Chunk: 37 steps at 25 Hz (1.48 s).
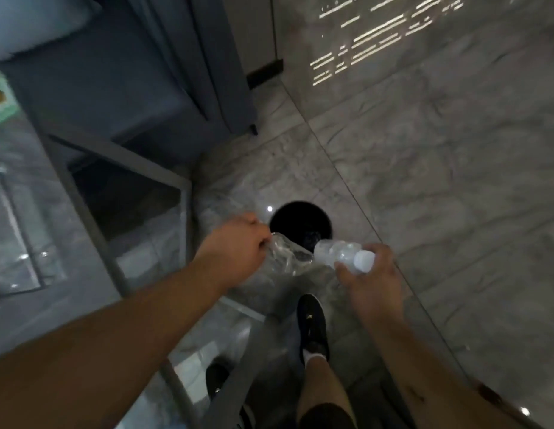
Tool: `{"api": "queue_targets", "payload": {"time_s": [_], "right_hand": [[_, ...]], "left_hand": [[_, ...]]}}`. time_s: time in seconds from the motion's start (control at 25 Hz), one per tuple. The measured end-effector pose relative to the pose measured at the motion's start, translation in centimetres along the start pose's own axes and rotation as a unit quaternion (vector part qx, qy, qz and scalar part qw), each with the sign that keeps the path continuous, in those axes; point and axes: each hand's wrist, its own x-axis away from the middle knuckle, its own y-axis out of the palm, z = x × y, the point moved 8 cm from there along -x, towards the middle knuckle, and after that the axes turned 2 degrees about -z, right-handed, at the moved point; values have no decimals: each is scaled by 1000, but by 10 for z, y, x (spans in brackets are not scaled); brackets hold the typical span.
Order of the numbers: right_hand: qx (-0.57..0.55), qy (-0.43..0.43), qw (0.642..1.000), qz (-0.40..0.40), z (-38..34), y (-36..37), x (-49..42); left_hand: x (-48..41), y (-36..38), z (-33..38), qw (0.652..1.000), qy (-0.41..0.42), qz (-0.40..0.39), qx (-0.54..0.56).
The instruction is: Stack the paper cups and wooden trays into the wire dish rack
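No paper cups, wooden trays or wire dish rack appear in this view. My left hand (235,249) grips a clear crumpled plastic bottle (285,253) just left of a round black bin (300,226) on the floor. My right hand (370,278) holds a second clear plastic bottle (340,253) by its white-capped end, its body pointing toward the bin's opening. Both bottles hover at the bin's near rim, almost touching each other.
A glass-topped table with a grey metal frame (124,156) fills the left side. A dark sofa or curtain (207,72) stands behind it. Marble floor tiles (439,168) spread to the right. My feet in dark shoes (311,326) stand just behind the bin.
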Motion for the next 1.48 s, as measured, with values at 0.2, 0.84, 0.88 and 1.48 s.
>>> {"api": "queue_targets", "payload": {"time_s": [0.2, 0.84, 0.88, 1.48], "right_hand": [[3, 1, 1000, 6, 35, 36, -33], [4, -6, 1000, 1, 118, 119, -123], [12, -10, 1000, 0, 119, 122, -127], [183, 77, 955, -222, 123, 155, -100]], "left_hand": [[-49, 27, -12, 999, -16, 25, 15], [-168, 135, -50, 978, -148, 61, 136], [-172, 144, -49, 977, -154, 43, 138], [-86, 238, -33, 941, -153, -302, 29]]}}
